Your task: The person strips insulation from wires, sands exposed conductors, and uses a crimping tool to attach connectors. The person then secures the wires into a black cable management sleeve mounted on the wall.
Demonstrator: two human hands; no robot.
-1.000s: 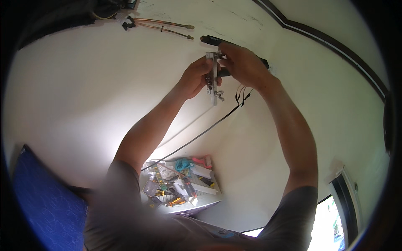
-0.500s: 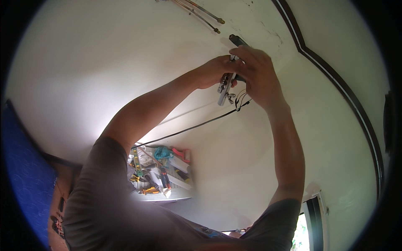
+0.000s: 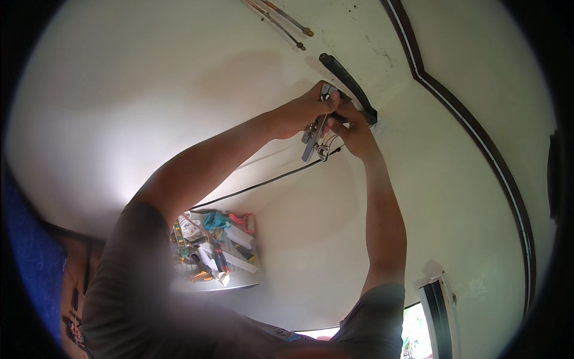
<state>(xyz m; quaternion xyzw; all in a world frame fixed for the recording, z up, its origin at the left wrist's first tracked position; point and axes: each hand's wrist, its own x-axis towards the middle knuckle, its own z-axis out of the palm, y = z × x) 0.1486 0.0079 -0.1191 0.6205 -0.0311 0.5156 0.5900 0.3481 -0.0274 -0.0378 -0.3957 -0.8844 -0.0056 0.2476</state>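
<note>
Both my hands are raised close together against the pale wall. My left hand (image 3: 308, 110) is closed around a silver flaring bar (image 3: 313, 143), a clamp with holes and wing nuts, which hangs tilted with its lower end below the fingers. Against it, my right hand (image 3: 356, 134) has its fingers curled in beside the bar; what they grip is hidden. A black foam-insulated pipe (image 3: 347, 78) comes out of the wall just above the right hand and slants up to the left. Thin wires (image 3: 330, 141) show behind the bar.
Two copper pipes (image 3: 281, 23) with brass nuts end above the hands. A black cable (image 3: 269, 180) runs down left towards a tray of hand tools (image 3: 239, 275). Dark trim (image 3: 472, 128) crosses the wall at right. A blue padded surface (image 3: 27, 257) lies far left, a window frame (image 3: 438, 317) lower right.
My right hand has dropped from over the black insulated pipe to beside the flaring bar, uncovering the pipe. The bar has shifted slightly down and left in view.
</note>
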